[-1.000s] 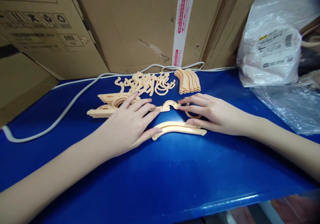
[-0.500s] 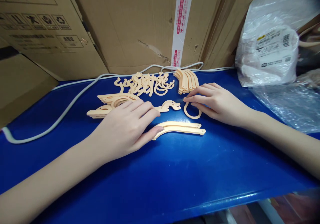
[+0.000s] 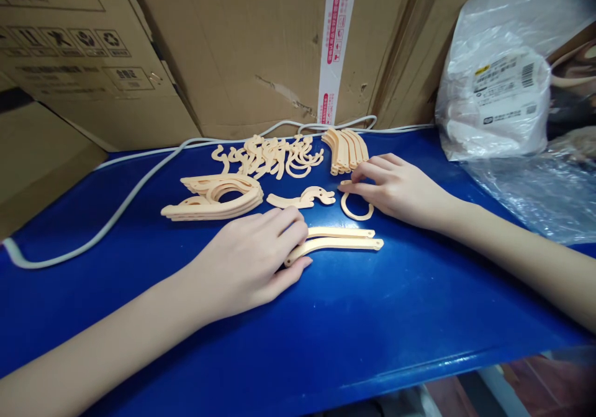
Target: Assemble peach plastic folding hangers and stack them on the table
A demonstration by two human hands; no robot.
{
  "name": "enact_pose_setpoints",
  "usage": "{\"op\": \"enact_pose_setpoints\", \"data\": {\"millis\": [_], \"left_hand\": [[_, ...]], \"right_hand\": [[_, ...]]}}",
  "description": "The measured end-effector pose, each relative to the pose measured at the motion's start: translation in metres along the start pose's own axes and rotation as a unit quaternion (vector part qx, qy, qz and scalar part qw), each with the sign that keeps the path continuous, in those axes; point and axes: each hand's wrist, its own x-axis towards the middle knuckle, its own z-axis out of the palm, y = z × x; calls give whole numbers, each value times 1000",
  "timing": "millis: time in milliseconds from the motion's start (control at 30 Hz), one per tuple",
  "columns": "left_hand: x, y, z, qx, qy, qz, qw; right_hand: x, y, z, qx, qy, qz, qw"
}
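Observation:
Two cream-coloured curved strips (image 3: 344,243) lie side by side on the blue table. My left hand (image 3: 261,252) is closed around their left ends, thumb on the near side and fingers on the far side. Farther right, my right hand (image 3: 395,187) has its fingertips closed on the upper end of a flat C-shaped ring (image 3: 357,216), which rests on the table. Between the hands, a cream piece with an animal-head shape (image 3: 319,195) lies beside the ring, its tail pointing left. A stack of larger curved frames (image 3: 214,209) sits beyond my left hand.
Toward the back are a heap of small curly pieces (image 3: 265,156) and a bundle of curved strips (image 3: 345,150). A white cable (image 3: 139,193) runs along the left and back. Cardboard boxes (image 3: 261,44) wall the rear; a plastic-wrapped package (image 3: 496,107) stands at right.
My left hand has come nearer and down from the stacked frames onto the strips' left ends, uncovering the frames and the animal piece's tail. My right hand stays at the ring, fingers slightly more curled.

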Motion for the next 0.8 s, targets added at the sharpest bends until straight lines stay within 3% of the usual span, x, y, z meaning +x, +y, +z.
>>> {"op": "enact_pose_setpoints", "data": {"millis": [267, 500, 667, 800], "left_hand": [[1, 5, 2, -7, 6, 0, 1000], [3, 9, 8, 24, 35, -14, 999], [1, 5, 8, 9, 75, -21, 997], [2, 1, 0, -163, 64, -118, 977]], "right_hand": [[2, 0, -8, -92, -27, -60, 994], [4, -1, -10, -77, -22, -28, 996], [3, -5, -10, 77, 41, 37, 995], [2, -12, -13, 284, 64, 133, 947]]}}
